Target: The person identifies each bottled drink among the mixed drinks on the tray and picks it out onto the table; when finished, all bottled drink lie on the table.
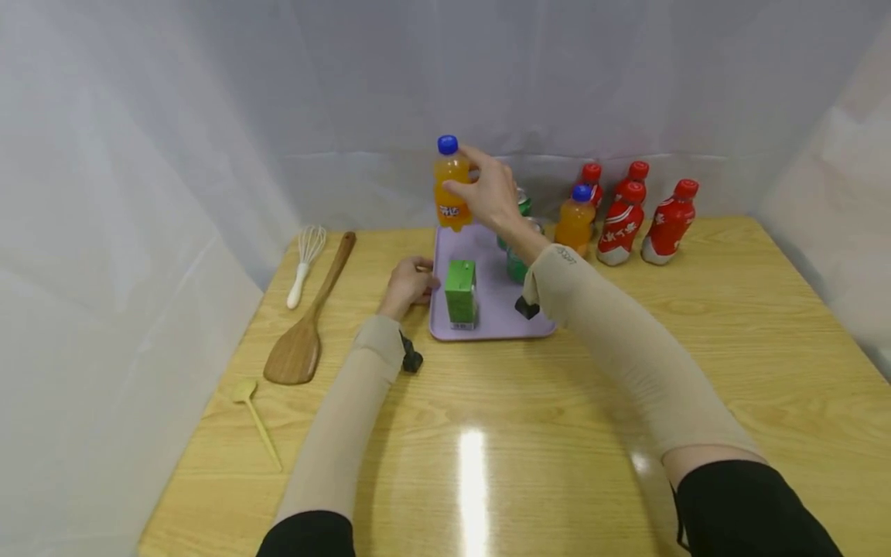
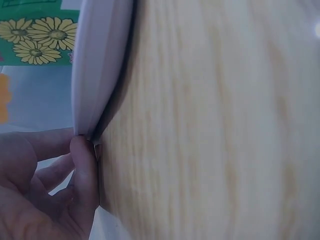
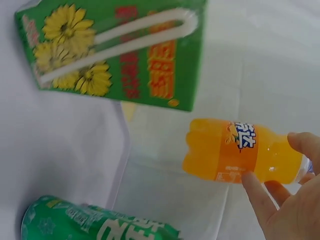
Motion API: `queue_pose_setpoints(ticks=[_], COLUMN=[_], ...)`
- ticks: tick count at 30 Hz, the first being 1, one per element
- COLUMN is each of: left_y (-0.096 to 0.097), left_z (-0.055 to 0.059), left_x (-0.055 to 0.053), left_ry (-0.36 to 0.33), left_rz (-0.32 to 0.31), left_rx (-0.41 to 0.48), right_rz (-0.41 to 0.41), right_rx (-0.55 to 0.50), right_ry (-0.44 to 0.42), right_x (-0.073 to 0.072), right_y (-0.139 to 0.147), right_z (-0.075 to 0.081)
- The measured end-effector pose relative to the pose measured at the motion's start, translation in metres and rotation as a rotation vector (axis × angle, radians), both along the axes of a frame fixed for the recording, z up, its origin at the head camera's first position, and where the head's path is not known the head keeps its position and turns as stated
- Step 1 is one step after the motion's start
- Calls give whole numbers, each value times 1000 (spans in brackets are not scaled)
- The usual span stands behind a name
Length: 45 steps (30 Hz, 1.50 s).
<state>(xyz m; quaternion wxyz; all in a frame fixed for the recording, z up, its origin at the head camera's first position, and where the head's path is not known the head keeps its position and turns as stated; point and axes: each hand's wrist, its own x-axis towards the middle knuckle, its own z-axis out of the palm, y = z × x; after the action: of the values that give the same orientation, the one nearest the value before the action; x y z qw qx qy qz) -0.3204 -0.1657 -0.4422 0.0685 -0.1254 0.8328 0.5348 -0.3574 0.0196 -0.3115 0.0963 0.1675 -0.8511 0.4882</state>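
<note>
My right hand [image 1: 493,189] holds an orange soda bottle [image 1: 448,189] with a blue cap, upright, above the back left corner of a lilac tray [image 1: 497,321]. In the right wrist view, thumb and fingers grip the upper part of the bottle [image 3: 237,151]. My left hand [image 1: 408,282] is at the tray's left side; the left wrist view shows thumb and fingers pinching the tray's rim [image 2: 102,55]. A green drink carton [image 1: 460,292] stands on the tray's front left part. Green cans [image 1: 517,267] stand on its right side, partly hidden by my right arm.
Right of the tray stand another orange soda bottle [image 1: 572,224] and several red bottles [image 1: 621,226]. A whisk [image 1: 303,263], a wooden spatula [image 1: 295,348] and a yellow spoon [image 1: 245,391] lie on the left. White sheeting [image 1: 390,77] hangs behind the table.
</note>
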Motion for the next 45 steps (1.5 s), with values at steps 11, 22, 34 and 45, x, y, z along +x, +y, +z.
queue_pose_setpoints(ticks=[11,22,34,45], left_y=[2,0,0,-1], left_z=[2,-3,0,-1], left_x=[-1,-4,-6,-8], left_ry=[-12,5,-21,4], left_rz=[12,4,13,14], left_rx=[-13,-29,-9,-12], right_rz=[56,87,157,132], right_rx=[-144,-163,-189,-194], right_ry=[-39,13,-66,-18], right_x=[16,20,21,25], right_y=[14,51,105,148], right_z=[10,14,21,15])
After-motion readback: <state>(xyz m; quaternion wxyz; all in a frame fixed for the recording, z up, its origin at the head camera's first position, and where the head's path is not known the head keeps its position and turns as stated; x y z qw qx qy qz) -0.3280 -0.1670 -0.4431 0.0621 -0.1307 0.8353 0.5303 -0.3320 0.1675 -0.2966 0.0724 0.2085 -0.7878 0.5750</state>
